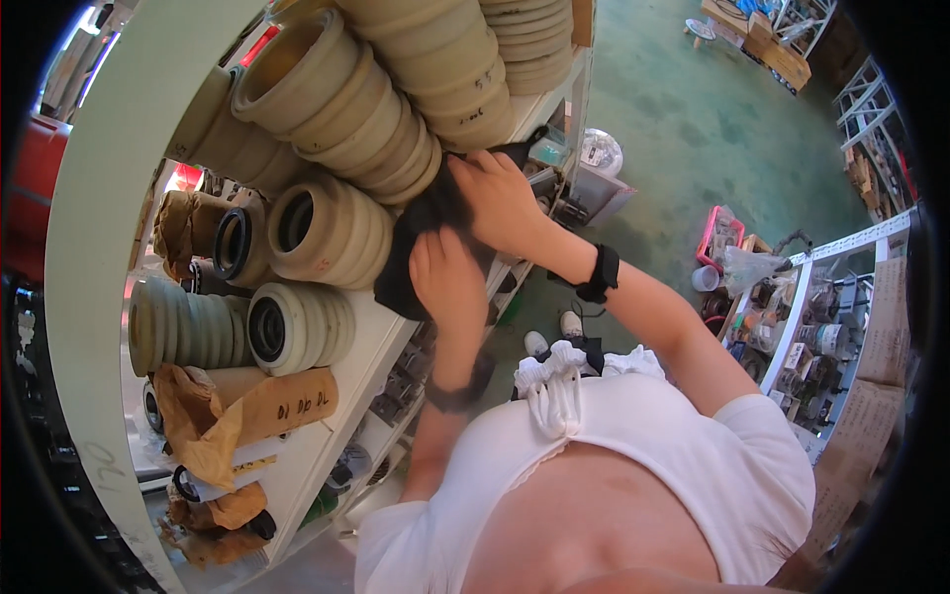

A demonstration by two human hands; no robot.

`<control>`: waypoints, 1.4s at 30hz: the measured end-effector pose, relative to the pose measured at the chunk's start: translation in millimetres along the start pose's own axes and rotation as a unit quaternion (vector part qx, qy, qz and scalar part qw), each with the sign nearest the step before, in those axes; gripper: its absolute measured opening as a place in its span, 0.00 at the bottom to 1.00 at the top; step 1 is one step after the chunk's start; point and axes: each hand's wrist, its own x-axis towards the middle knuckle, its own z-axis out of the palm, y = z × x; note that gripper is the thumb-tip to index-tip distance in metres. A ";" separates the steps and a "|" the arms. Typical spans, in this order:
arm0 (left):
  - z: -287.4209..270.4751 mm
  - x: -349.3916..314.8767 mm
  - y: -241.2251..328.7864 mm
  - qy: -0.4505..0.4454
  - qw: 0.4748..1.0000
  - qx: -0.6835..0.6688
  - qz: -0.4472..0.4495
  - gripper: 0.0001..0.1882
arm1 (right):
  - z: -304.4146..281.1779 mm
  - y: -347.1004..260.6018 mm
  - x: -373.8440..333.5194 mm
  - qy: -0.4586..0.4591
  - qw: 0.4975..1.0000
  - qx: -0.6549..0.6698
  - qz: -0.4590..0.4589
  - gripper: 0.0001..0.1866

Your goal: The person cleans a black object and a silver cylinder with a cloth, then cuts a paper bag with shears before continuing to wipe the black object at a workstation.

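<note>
A crumpled black cloth (398,277) lies on the front part of a white shelf, up against stacked beige ribbed rings. My left hand (445,272) grips its nearer part, fingers curled into the fabric. Slightly farther off and to the right, my right hand (500,203) pinches the cloth as well, its fingertips sunk in the folds. A leaning stack of beige rings (341,99) stands right behind the cloth. To its left lies a ribbed beige roller-like piece (341,233) with a dark hollow end. What the cloth covers, if anything, is hidden.
More ribbed pieces (188,322) and brown paper-wrapped parts (247,406) crowd the white shelf (341,381) at left. A pale upright post (84,267) borders it. Lower shelves hold small parts. Across the green floor (673,129) stand a pink basket (720,233) and another loaded rack (802,317).
</note>
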 end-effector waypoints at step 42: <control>77.8 40.2 67.2 0.070 0.995 0.073 -0.007 0.20 | -47.0 93.9 10.9 -0.041 0.996 0.004 -0.073 0.23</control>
